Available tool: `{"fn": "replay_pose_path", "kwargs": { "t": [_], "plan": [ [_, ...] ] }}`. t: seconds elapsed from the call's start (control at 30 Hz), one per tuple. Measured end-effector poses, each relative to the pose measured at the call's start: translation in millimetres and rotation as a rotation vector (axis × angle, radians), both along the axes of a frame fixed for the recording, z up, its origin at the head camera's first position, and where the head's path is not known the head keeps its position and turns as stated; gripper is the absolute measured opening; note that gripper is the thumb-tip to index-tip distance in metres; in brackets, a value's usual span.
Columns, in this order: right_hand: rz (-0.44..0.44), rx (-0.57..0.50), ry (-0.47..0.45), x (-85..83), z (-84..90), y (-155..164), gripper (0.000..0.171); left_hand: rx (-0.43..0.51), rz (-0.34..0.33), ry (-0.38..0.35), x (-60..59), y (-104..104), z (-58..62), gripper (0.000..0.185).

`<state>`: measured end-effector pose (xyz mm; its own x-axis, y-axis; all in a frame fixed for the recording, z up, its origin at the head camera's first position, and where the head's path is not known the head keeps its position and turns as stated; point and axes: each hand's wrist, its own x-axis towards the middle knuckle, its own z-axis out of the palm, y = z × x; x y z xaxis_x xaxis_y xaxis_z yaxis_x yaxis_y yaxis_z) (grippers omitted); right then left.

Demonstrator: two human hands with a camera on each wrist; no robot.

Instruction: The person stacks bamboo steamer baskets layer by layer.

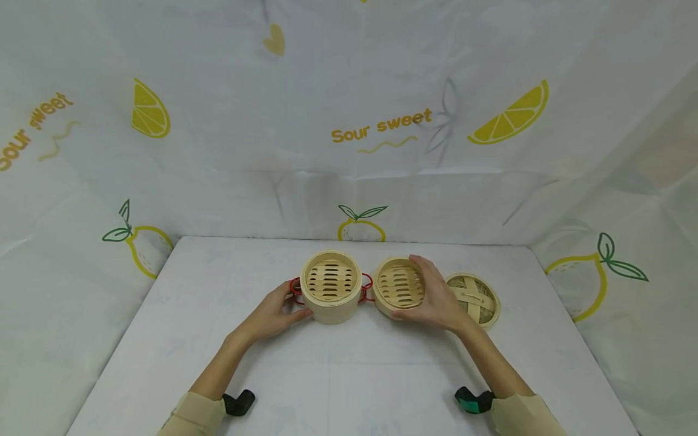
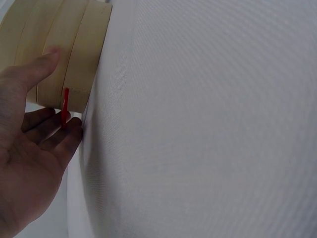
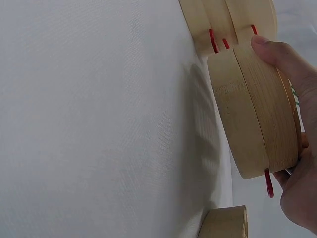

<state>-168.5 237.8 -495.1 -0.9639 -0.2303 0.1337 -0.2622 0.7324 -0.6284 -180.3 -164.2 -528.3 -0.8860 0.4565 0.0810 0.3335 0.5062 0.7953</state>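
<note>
A stack of round bamboo steamer baskets [image 1: 331, 312] with slatted floor and red side loops stands on the table. My left hand [image 1: 272, 315] holds its left side; in the left wrist view the thumb lies on the wall of the stack [image 2: 54, 64] and the fingers are by a red loop [image 2: 65, 106]. Just right of the stack, my right hand [image 1: 436, 303] grips another bamboo steamer basket [image 1: 400, 287] by its right side. In the right wrist view this steamer basket [image 3: 252, 114] is tilted and held off the table, its shadow beside it.
A round woven bamboo lid [image 1: 482, 300] lies on the white table [image 1: 349, 375], right of the right hand. Behind the table hangs a pale sheet [image 1: 245, 139] printed with lemons. A black device [image 1: 239, 402] sits at the left wrist and another black device [image 1: 473, 401] at the right.
</note>
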Motion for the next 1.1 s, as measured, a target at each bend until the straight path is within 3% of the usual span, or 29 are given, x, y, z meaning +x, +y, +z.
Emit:
{"fn": "replay_pose_path", "kwargs": {
  "t": [0.5,1.1],
  "plan": [
    [-0.010,0.046,0.047,8.6,7.1,6.8,0.136,0.003,-0.001,0.003,0.7,-0.4,-0.3,0.074],
    [0.000,0.026,0.087,10.5,20.8,12.7,0.137,0.003,-0.007,0.011,0.1,-0.7,-0.6,0.075]
  ]
}}
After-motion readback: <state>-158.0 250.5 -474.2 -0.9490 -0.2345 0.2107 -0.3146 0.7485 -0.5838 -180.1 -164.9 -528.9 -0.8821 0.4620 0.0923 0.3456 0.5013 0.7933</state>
